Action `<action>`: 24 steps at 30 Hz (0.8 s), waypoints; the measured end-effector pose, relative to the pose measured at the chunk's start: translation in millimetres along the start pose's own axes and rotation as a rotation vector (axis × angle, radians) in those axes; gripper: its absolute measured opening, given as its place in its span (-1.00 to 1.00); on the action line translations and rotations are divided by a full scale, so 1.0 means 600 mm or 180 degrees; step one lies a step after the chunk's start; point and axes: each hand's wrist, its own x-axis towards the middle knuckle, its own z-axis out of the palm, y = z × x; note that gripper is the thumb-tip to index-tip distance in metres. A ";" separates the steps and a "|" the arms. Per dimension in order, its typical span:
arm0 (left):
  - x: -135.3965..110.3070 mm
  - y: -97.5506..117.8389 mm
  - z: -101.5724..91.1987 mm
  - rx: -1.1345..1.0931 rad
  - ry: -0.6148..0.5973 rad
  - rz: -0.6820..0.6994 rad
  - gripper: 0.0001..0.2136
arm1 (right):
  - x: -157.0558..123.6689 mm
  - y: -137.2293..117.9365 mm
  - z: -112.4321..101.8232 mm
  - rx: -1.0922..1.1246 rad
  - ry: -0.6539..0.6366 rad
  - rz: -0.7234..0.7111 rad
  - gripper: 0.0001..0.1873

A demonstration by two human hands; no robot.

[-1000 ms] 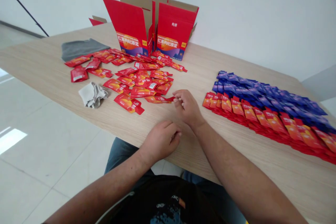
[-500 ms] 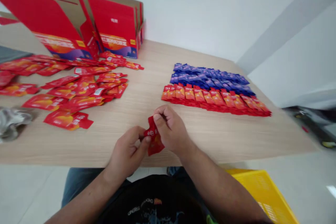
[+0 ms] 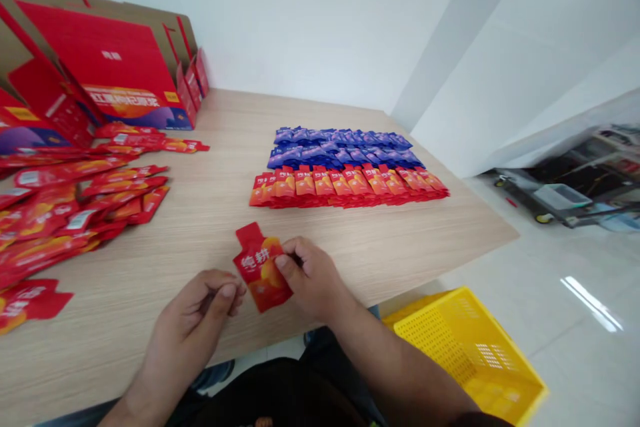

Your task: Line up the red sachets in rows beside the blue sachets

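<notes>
Pinching a red foil sachet (image 3: 261,268) with the thumb and fingertips of our right hand (image 3: 314,279), we are gripping it by its right edge, the fingers (image 3: 289,263) pressed close together against the foil. The sachet is hanging tilted above the tabletop in front of us, its narrow tab pointing up and to the left and its large white characters facing us. Our left hand (image 3: 193,323) is curling just beside the sachet's lower left edge, its fingers (image 3: 226,293) bunched together, and we cannot tell whether their tips are touching the foil. Both forearms are reaching in from the bottom of the view, over our dark top.

Beneath our hands, a light wood-grain table (image 3: 180,300) is stretching away. To the right of centre, a neat row of red and orange sachets (image 3: 345,187) is lying overlapped, with a row of blue and purple sachets (image 3: 340,150) directly behind it. On the left, loose red sachets (image 3: 60,213) are lying in a scattered heap, well apart from our hands. Behind that heap, an opened red cardboard carton (image 3: 105,63) is standing at the table's far edge.

Off the table's near right corner, a yellow plastic crate (image 3: 465,353) is sitting on the tiled floor (image 3: 575,320), and a low wheeled cart (image 3: 545,195) is standing farther off beside the white wall (image 3: 310,20)
</notes>
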 end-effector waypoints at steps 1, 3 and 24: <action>0.001 -0.003 -0.003 0.0101 -0.0117 0.0046 -0.66 | 0.007 0.008 -0.030 -0.0033 0.0162 0.0048 -0.81; 0.001 -0.014 -0.014 0.0345 -0.0158 0.0050 -0.64 | 0.028 0.027 -0.108 -0.0149 0.0600 0.0111 -0.75; -0.008 -0.072 -0.039 0.1028 -0.0429 -0.0209 -0.68 | 0.244 0.173 -0.516 -0.3248 0.1207 0.1661 -0.85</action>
